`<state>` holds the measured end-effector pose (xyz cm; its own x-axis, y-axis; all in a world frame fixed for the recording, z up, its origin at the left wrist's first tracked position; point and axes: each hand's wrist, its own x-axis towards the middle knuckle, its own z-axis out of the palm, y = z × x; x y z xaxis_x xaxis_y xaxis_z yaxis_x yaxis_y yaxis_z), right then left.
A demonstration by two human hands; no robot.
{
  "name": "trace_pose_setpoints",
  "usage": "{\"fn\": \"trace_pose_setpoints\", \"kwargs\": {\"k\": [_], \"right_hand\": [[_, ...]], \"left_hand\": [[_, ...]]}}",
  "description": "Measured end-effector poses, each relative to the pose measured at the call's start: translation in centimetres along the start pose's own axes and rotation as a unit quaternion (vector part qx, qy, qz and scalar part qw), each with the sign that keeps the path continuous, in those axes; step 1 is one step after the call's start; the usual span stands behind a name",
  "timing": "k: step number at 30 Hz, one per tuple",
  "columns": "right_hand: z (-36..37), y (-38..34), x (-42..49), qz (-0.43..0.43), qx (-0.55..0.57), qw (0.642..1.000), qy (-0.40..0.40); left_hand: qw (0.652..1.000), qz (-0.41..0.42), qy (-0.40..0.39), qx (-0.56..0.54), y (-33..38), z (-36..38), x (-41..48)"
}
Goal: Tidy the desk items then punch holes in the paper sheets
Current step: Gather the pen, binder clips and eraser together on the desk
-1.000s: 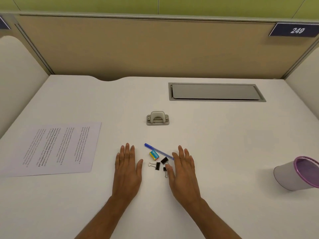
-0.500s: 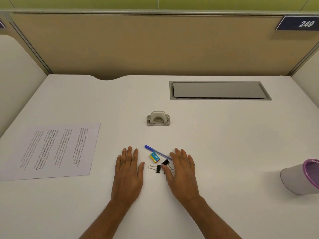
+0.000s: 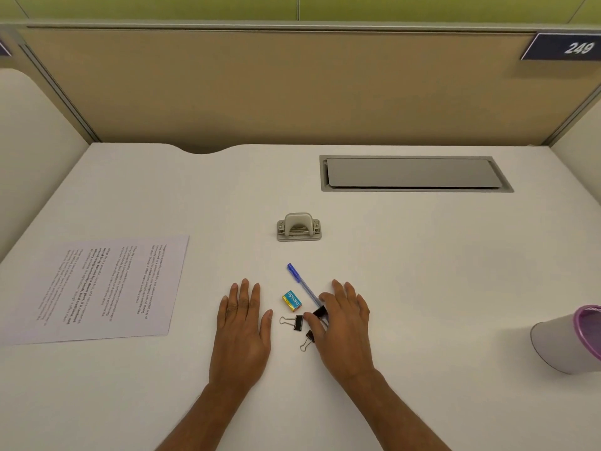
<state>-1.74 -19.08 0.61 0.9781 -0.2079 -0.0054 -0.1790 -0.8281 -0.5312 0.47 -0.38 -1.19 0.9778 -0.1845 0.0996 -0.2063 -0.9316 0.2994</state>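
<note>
bright, even light falls from above onto the white worktop (image 3: 406, 288), soft and without glare. shadows are faint: thin dark edges under the left hand (image 3: 242, 323) and the right hand (image 3: 346, 327), and a pale smudge beneath the tipped cup (image 3: 562, 343). the wide lens bows the top of the partition (image 3: 292, 86) and splays the worktop's sides. focus is fair, but the print on the paper (image 3: 97, 288) is too small to read and the corners look soft.
</note>
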Motion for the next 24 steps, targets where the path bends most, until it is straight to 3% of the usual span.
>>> {"fn": "trace_pose_setpoints", "kwargs": {"k": [18, 24], "right_hand": [[0.8, -2.0, 1.3, 0.067, -0.072, 0.995, 0.030], [1.0, -2.1, 1.7, 0.042, -0.087, 0.995, 0.024]], "left_hand": [[1.000, -0.005, -0.007, -0.001, -0.3, 0.3, 0.0], [1.000, -0.004, -0.011, 0.009, -0.3, 0.3, 0.1]]}}
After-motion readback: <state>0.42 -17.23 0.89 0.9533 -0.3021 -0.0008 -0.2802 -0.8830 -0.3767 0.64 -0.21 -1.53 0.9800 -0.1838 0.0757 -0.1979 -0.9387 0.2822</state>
